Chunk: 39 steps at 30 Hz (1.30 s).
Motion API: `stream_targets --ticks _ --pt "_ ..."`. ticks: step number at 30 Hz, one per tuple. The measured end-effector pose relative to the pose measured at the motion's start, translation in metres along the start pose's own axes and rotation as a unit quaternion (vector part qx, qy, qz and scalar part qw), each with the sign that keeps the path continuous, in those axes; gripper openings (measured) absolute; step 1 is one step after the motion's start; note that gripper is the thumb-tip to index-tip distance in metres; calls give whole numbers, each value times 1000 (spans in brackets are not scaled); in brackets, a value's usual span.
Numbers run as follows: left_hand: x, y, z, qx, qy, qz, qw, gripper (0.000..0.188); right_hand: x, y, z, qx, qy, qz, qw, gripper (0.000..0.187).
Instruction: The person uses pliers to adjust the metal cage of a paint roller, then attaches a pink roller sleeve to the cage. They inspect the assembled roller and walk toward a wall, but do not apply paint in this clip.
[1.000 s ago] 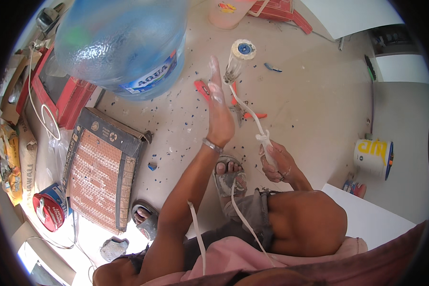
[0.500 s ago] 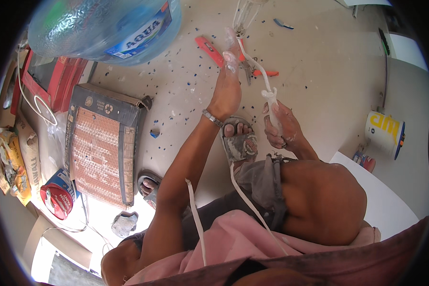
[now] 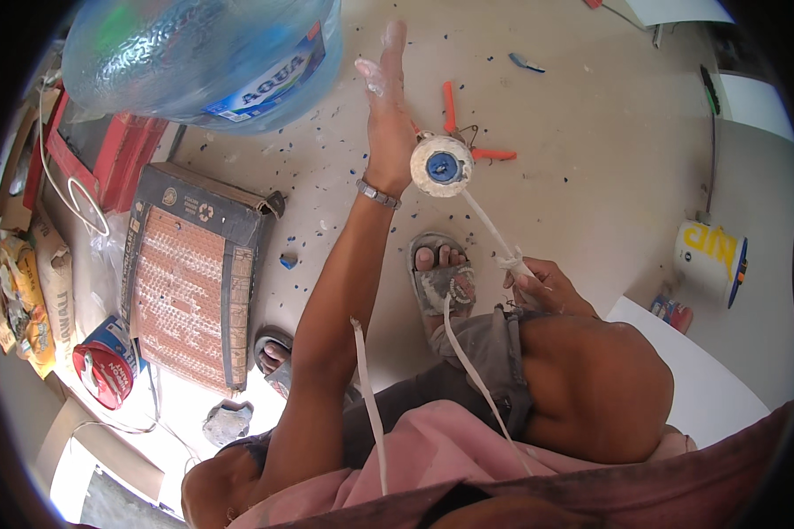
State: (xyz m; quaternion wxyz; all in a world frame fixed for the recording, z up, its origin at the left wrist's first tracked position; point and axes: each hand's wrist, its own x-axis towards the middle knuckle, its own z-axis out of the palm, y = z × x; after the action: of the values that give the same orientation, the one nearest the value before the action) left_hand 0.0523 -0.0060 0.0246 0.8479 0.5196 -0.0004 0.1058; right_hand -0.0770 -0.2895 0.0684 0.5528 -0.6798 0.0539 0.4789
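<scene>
My right hand (image 3: 551,289) is closed round the knotted end of a white cord (image 3: 490,225), beside my right knee. At the cord's far end is a round, white-crusted piece (image 3: 422,181) with a blue centre; I cannot tell its kind or whether it touches the floor. Fingers stretched forward and whitened at the tips, my left hand (image 3: 385,115) is open and holds nothing. Its wrist is close to the round piece's left side. Just beyond that piece are pliers with orange handles (image 3: 451,108), their middle partly covered.
A large blue water bottle (image 3: 194,62) is at the far left. Nearer stands a dark-edged box of small tiles (image 3: 185,295), with a red-lidded can (image 3: 106,375) beside it. Blue chips litter the floor (image 3: 582,132). A white bucket (image 3: 706,251) is at right.
The round piece has come nearer and turned its blue centre into view. My right hand has moved slightly nearer and rightward; my left has shifted left and farther away.
</scene>
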Motion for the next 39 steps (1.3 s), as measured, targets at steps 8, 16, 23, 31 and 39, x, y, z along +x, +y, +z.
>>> stream_targets --ticks 8,16,23,31,39 --pt "-50 -21 22 131 -65 -15 989 81 35 -12 28 160 46 21 986 35" --pt "-10 -4 2 83 43 30 995 80 12 22 12 -3 25 -9 1000 40" --pt "-34 -8 18 110 31 -1 993 79 24 10 22 92 18 -24 995 39" --pt "-34 -7 33 134 83 30 987 79 42 -12 38 102 50 -17 993 38" --pt "12 -5 -4 47 12 32 998 83 15 25 7 -21 32 -62 997 43"
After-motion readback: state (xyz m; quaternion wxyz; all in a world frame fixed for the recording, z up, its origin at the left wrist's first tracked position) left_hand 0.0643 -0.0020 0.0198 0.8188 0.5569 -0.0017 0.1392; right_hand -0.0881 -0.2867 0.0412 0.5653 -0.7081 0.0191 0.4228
